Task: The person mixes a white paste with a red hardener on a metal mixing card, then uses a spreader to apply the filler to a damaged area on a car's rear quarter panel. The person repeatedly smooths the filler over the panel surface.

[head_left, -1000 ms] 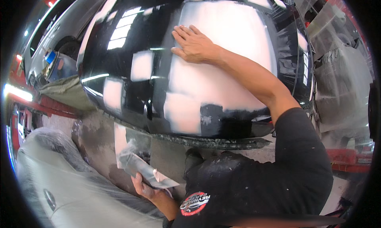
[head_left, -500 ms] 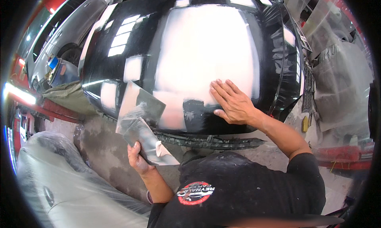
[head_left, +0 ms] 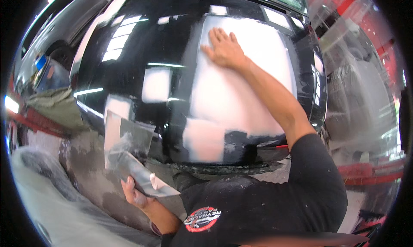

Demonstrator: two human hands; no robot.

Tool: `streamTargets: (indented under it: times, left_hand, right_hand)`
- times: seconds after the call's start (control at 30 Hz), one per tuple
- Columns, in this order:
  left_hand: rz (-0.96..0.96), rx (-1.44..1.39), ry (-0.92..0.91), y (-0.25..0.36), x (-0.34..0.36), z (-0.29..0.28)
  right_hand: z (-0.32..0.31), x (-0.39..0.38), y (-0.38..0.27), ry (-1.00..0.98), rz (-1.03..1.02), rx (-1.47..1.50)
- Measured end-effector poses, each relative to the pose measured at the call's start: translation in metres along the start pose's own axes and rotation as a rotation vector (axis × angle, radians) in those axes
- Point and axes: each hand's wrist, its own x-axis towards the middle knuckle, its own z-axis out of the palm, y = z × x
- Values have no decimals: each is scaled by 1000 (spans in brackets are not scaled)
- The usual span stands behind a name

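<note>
My right hand [head_left: 226, 51] lies flat, fingers spread, on the upper left part of a large white filler patch [head_left: 241, 92]. That patch covers much of a glossy black car hood [head_left: 180, 44]. In my left hand [head_left: 137, 195], low at the left, are two thin flat plates held overlapping. The nearer plate [head_left: 142, 174] is grey, smeared, and carries a small pinkish blob of putty [head_left: 155, 181]. Beyond it, the farther plate [head_left: 137, 134] shows grey and pale smears and stands out in front of the hood's front edge. My left fingers under the plates are mostly hidden.
Smaller pale patches [head_left: 157, 85] dot the hood, with a pinkish one [head_left: 204, 139] near its front edge. A plastic-covered car panel [head_left: 47, 195] sits at the lower left. Another grey car [head_left: 73, 19] stands far left. Plastic sheeting [head_left: 355, 96] hangs over something at the right.
My right hand has slid forward and left across the white patch, from near its front edge to its upper left. My left hand still holds the plates. The whole view has shifted somewhat.
</note>
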Motion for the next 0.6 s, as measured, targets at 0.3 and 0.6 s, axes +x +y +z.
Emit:
streamTargets:
  times: [0.3,0.6]
  left_hand:
    - [-125,103,180,58,121,-41]
    - [-364,15,-306,42,214,-5]
  right_hand:
    - [5,31,23,72,397,-21]
    - [-24,-193,-111,24,312,-108]
